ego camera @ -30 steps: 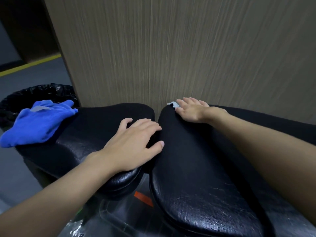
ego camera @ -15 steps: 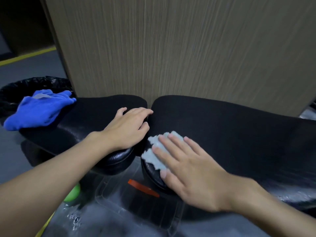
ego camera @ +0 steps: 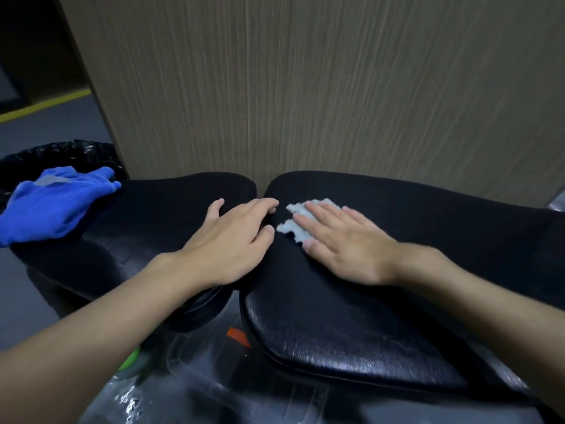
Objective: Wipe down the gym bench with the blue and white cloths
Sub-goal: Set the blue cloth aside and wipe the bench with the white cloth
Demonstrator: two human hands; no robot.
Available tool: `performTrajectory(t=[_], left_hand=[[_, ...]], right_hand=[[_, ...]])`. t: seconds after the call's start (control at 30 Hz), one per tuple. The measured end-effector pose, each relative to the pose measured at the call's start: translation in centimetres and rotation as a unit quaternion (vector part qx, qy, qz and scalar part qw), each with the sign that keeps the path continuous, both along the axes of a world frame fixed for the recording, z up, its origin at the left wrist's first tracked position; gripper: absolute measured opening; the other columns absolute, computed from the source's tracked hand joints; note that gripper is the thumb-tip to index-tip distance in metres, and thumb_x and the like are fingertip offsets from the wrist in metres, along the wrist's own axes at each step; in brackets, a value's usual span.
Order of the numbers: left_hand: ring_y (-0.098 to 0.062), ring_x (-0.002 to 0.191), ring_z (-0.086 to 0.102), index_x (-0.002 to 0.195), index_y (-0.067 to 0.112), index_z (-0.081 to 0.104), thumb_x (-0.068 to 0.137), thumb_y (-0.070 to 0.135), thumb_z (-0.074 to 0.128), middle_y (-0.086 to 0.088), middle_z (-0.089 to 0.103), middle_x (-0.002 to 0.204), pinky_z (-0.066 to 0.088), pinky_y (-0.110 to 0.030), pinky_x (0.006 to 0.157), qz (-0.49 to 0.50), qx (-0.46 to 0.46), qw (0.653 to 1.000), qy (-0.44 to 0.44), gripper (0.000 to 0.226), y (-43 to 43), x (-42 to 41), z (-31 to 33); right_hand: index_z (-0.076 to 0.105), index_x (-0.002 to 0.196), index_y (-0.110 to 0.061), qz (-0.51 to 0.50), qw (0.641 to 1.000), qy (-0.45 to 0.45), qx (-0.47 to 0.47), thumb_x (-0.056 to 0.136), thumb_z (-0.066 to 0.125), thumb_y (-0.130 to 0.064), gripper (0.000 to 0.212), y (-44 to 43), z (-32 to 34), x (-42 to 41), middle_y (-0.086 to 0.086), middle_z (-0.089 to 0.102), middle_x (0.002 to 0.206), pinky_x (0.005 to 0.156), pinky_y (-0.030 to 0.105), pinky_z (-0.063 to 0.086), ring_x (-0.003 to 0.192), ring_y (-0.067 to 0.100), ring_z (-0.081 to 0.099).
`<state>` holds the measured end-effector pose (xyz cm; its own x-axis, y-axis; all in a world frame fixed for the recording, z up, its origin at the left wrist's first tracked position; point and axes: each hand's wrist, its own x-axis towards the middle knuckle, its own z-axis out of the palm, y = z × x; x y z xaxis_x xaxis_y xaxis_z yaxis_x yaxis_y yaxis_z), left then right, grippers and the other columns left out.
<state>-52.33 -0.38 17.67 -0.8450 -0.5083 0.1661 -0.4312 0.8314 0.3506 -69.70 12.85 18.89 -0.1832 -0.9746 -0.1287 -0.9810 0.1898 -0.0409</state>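
The gym bench has two black padded sections: a left pad (ego camera: 146, 221) and a right pad (ego camera: 351, 325), with a narrow gap between them. My right hand (ego camera: 345, 243) lies flat on the right pad, pressing the small white cloth (ego camera: 295, 226) under its fingers near the gap. My left hand (ego camera: 232, 243) rests palm down on the left pad's inner end, fingers spread and holding nothing. The blue cloth (ego camera: 52, 206) lies bunched on the far left end of the left pad, away from both hands.
A wood-grain wall panel (ego camera: 305, 87) stands right behind the bench. A bin with a black liner (ego camera: 61, 154) sits behind the blue cloth. Clear plastic (ego camera: 195, 390), an orange tag (ego camera: 238, 336) and a green object (ego camera: 130, 359) lie below the pads. Grey floor with a yellow line (ego camera: 42, 105) at left.
My right hand has slid the white cloth from the pad's near edge back up toward the middle of the pad beside the gap. My left hand stays on the left pad.
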Motion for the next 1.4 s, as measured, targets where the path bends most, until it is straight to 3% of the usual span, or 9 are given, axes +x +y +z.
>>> performTrajectory(t=[0.17, 0.37, 0.43, 0.6, 0.8, 0.9, 1.0, 1.2, 1.4], left_hand=[[0.004, 0.141, 0.014, 0.145, 0.037, 0.033, 0.085, 0.063, 0.014, 0.023, 0.025, 0.153, 0.003, -0.053, 0.118, -0.022, -0.07, 0.996, -0.048, 0.068, 0.0, 0.1, -0.6], [0.004, 0.142, 0.011, 0.144, 0.039, 0.031, 0.083, 0.064, 0.01, 0.024, 0.022, 0.154, 0.003, -0.052, 0.118, -0.015, -0.083, 0.995, -0.053, 0.07, 0.2, 0.0, -0.6], [0.003, 0.142, 0.012, 0.144, 0.038, 0.032, 0.083, 0.065, 0.011, 0.023, 0.023, 0.154, 0.004, -0.053, 0.118, -0.013, -0.082, 0.995, -0.052, 0.07, 0.3, 0.0, -0.5], [0.001, 0.142, 0.015, 0.144, 0.037, 0.033, 0.082, 0.064, 0.012, 0.021, 0.025, 0.154, 0.006, -0.055, 0.118, -0.014, -0.083, 0.995, -0.052, 0.071, 0.4, 0.0, -0.4], [-0.003, 0.141, 0.021, 0.143, 0.033, 0.036, 0.091, 0.055, 0.029, 0.018, 0.03, 0.152, 0.007, -0.055, 0.117, -0.01, -0.065, 0.996, -0.055, 0.057, 0.6, -0.1, -0.1], [-0.009, 0.139, 0.027, 0.14, 0.031, 0.042, 0.094, 0.042, 0.04, 0.016, 0.036, 0.147, 0.009, -0.056, 0.116, -0.008, -0.046, 0.997, -0.054, 0.047, 1.1, -0.6, 0.6], [-0.009, 0.137, 0.03, 0.132, 0.029, 0.052, 0.094, 0.027, 0.042, 0.014, 0.042, 0.142, 0.012, -0.052, 0.117, -0.032, -0.041, 0.999, -0.014, 0.04, 2.5, -1.8, 1.0], [-0.007, 0.131, 0.04, 0.131, 0.021, 0.053, 0.098, 0.021, 0.036, 0.012, 0.05, 0.138, 0.027, -0.039, 0.112, -0.039, -0.014, 0.998, 0.052, 0.036, 3.4, -3.4, -0.3], [-0.013, 0.123, 0.046, 0.132, 0.021, 0.052, 0.096, 0.027, 0.041, 0.009, 0.051, 0.133, 0.032, -0.033, 0.106, -0.015, -0.047, 0.999, 0.012, 0.037, 3.9, -3.9, 0.2]], right_hand=[[0.004, 0.155, -0.035, -0.075, 0.997, -0.002, -0.005, 0.101, 0.016, -0.051, 0.057, -6.4, -0.1, -6.8, -0.005, -0.001, 0.164, 0.12, 0.039, -0.002, 0.149, 0.012, -0.006], [0.014, 0.154, -0.032, -0.167, 0.986, -0.016, 0.001, 0.097, 0.015, -0.055, 0.062, -10.1, -0.3, -10.9, -0.004, 0.016, 0.162, 0.118, 0.043, 0.004, 0.149, 0.016, 0.005], [0.017, 0.154, -0.029, -0.164, 0.986, -0.003, -0.01, 0.098, 0.015, -0.054, 0.061, -9.7, -0.4, -10.0, -0.003, 0.017, 0.161, 0.118, 0.044, 0.004, 0.149, 0.017, 0.005], [0.007, 0.155, -0.026, -0.089, 0.996, 0.012, -0.014, 0.099, 0.017, -0.054, 0.063, -4.6, -0.3, -4.6, -0.002, 0.0, 0.164, 0.12, 0.045, -0.001, 0.149, 0.016, -0.008], [-0.001, 0.155, -0.026, 0.015, 1.0, 0.009, -0.014, 0.093, 0.002, -0.061, 0.072, 5.3, 0.5, 3.8, -0.003, -0.01, 0.164, 0.12, 0.042, -0.004, 0.148, 0.014, -0.017], [0.01, 0.156, -0.023, 0.066, 0.996, 0.024, -0.06, 0.094, -0.008, -0.056, 0.072, 9.5, -0.4, 6.3, 0.002, 0.001, 0.164, 0.121, 0.045, 0.002, 0.15, 0.019, -0.008], [0.018, 0.155, -0.023, 0.089, 0.993, 0.025, -0.07, 0.102, 0.002, -0.049, 0.061, 11.8, -1.2, 7.0, 0.002, 0.01, 0.164, 0.117, 0.042, 0.002, 0.151, 0.021, 0.0], [-0.006, 0.154, -0.036, 0.062, 0.998, -0.004, -0.016, 0.097, 0.001, -0.055, 0.061, 9.7, 0.3, 4.8, -0.01, -0.017, 0.162, 0.118, 0.031, -0.014, 0.145, 0.007, -0.023], [-0.004, 0.155, -0.034, -0.012, 1.0, 0.006, 0.003, 0.103, 0.013, -0.043, 0.056, 4.3, 0.0, -2.2, -0.008, -0.013, 0.163, 0.12, 0.034, -0.009, 0.147, 0.009, -0.015]])
